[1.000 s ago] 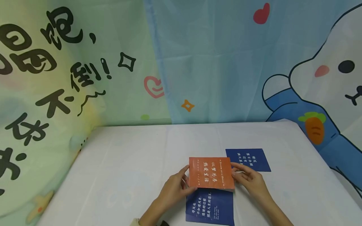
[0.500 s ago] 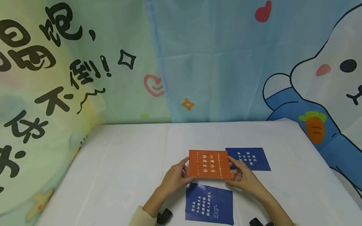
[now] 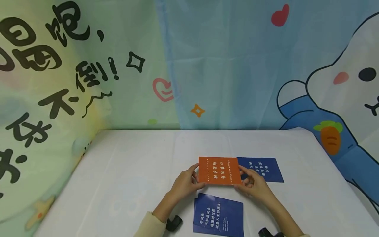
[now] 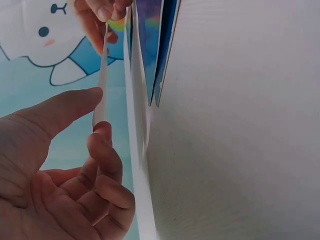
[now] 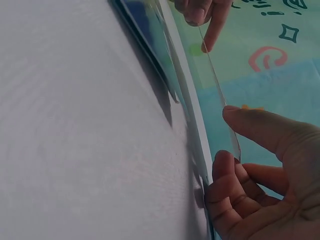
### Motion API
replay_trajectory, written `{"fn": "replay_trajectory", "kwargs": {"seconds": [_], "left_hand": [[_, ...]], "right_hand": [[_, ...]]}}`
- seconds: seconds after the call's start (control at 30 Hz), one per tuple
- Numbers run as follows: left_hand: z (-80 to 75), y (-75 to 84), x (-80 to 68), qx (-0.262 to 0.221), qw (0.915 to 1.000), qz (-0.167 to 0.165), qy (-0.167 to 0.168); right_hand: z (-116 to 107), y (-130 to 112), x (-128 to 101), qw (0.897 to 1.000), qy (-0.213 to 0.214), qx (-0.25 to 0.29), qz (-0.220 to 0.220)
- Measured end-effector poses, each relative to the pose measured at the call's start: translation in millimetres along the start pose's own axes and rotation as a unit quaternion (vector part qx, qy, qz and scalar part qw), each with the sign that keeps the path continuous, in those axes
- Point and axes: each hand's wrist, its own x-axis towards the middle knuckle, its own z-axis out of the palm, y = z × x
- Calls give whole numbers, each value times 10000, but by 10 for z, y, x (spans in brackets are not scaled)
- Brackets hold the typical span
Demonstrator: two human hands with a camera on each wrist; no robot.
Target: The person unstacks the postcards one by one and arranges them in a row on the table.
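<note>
Holding the orange card (image 3: 219, 171) by its side edges above the table (image 3: 124, 184), left hand (image 3: 185, 182) and right hand (image 3: 255, 185) pinch it between two blue cards; probably mid-carry, needing level lowering next

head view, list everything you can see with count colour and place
orange card: 1, orange with white lettering, lifted above the table centre, held by both short edges
blue cards: 2, dark blue with white lettering; one flat on the table behind the right hand, partly hidden by the orange card, one flat near the front edge
table: 1, covered in white cloth
backdrop: 1, pale green and blue cloth with black characters, hearts, a white rabbit and a carrot, behind and left of the table
left hand: pinches the card's left edge
right hand: pinches its right edge
wrist cameras: 2, black, at the bottom edge
</note>
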Motion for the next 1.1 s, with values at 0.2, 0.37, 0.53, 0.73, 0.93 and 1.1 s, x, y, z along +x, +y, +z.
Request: {"fn": "replay_trajectory", "kwargs": {"seconds": [0.2,0.37,0.53,0.73,0.93,1.1], "left_hand": [[5,-45,62,-343,9993,-25,-169],[5,-48,108,-389,9989,-65,-256],[14,-50,144,-211,9993,-26,-323],[32,-55,172,-52,9996,-109,-252],[45,-67,186,43,9992,-278,-301],[50,-55,202,211,9986,-309,-374]], "right_hand": [[22,57,59,9995,79,-28,295],[48,83,89,9982,110,34,586],[74,102,91,9966,245,-102,784],[95,92,95,9962,412,-168,744],[108,86,91,9959,520,-268,696],[118,86,80,9954,639,-391,604]]}}
